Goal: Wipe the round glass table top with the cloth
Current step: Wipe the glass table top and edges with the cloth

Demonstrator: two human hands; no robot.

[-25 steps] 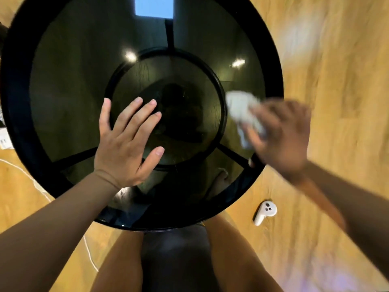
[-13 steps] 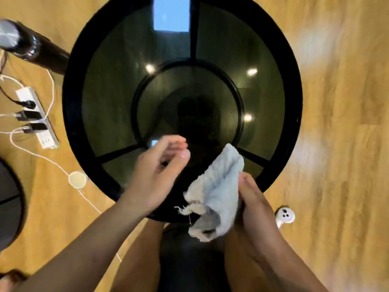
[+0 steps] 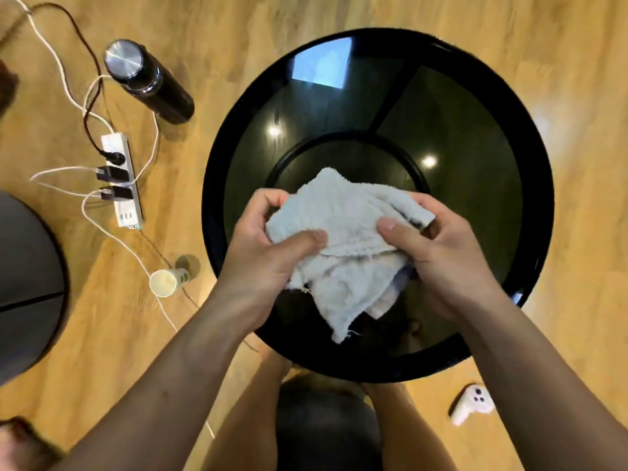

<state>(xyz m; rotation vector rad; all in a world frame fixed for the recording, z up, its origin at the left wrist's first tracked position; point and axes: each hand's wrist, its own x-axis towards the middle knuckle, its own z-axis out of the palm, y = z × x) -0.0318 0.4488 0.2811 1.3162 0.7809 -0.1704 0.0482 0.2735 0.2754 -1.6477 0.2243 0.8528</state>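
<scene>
The round glass table top (image 3: 475, 147) is dark, with a black rim and a black ring under the glass. Above its near half I hold a crumpled pale grey-white cloth (image 3: 346, 239) in both hands. My left hand (image 3: 268, 253) grips the cloth's left side, thumb on top. My right hand (image 3: 438, 253) grips its right side, thumb pressed on the fabric. A frayed corner of the cloth hangs down toward the near rim. The cloth looks lifted off the glass.
On the wooden floor at left stand a black bottle with a steel cap (image 3: 149, 83), a white power strip (image 3: 120, 178) with plugs and cables, and a paper cup (image 3: 166, 282). A dark round object (image 3: 23, 283) lies far left. A white controller (image 3: 472, 404) lies near right.
The left hand left the glass and came to the cloth; both hands now hold it bunched over the near part of the table. The view shifted, with the table now further right.
</scene>
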